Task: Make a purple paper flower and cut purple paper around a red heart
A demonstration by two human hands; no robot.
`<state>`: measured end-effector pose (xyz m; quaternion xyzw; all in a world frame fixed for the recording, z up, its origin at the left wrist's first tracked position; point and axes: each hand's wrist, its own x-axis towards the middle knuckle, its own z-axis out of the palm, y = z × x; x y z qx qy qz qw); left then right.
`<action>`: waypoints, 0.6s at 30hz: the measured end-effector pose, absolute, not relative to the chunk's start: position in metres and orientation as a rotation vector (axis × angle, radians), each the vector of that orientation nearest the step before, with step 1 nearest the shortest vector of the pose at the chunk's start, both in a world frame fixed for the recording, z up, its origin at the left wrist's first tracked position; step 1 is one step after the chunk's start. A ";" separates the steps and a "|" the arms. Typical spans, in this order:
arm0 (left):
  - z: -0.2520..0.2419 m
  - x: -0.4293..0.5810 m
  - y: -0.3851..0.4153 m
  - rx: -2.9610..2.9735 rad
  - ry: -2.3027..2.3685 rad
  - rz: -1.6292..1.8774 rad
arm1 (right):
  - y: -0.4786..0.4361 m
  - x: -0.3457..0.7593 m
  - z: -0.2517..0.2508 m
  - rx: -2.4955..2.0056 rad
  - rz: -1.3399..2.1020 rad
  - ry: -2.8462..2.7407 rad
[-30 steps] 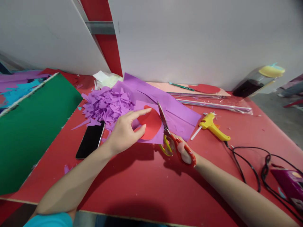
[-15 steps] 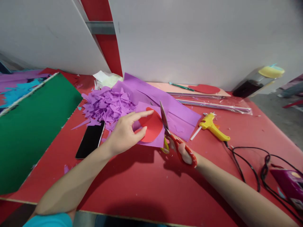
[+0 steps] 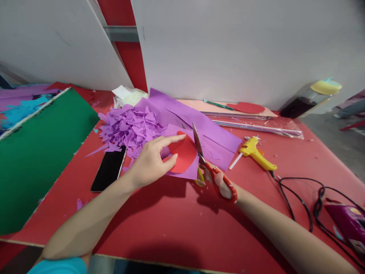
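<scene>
My left hand (image 3: 154, 160) pinches a red rounded paper piece (image 3: 186, 154) together with a square of purple paper (image 3: 192, 173) beneath it, thumb and forefinger on top. Red-handled scissors (image 3: 212, 169) are in my right hand (image 3: 221, 182), fingers through the loops. Their upper blade stands over the right edge of the purple square, close to the red piece; the lower blade is mostly hidden behind the paper. Behind lies a larger purple sheet (image 3: 225, 144), and left of it a heap of purple cut pieces (image 3: 131, 127).
A black phone (image 3: 108, 171) lies left of my left hand, beside a green board (image 3: 42, 160). To the right are a yellow glue gun (image 3: 258, 154) with a black cable and a purple device (image 3: 348, 224). A yellow-lidded container (image 3: 310, 99) stands at the back right.
The red piece and purple square have shifted slightly right and down with my left hand, closer in between the scissor blades. My right hand has barely moved.
</scene>
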<state>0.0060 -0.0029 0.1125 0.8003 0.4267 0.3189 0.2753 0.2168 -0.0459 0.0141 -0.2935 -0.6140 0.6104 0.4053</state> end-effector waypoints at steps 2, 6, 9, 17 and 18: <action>0.112 0.006 -0.003 2.156 1.144 0.859 | -0.046 0.216 0.015 -0.680 1.591 -1.477; 0.113 0.006 -0.002 2.166 1.157 0.857 | -0.045 0.215 0.014 -0.654 1.580 -1.456; 0.114 0.006 -0.002 2.169 1.159 0.854 | -0.045 0.217 0.013 -0.666 1.582 -1.468; 0.115 0.006 -0.003 2.175 1.190 0.843 | -0.045 0.219 0.013 -0.693 1.549 -1.486; 0.115 0.005 -0.003 2.181 1.190 0.845 | -0.045 0.218 0.012 -0.698 1.544 -1.485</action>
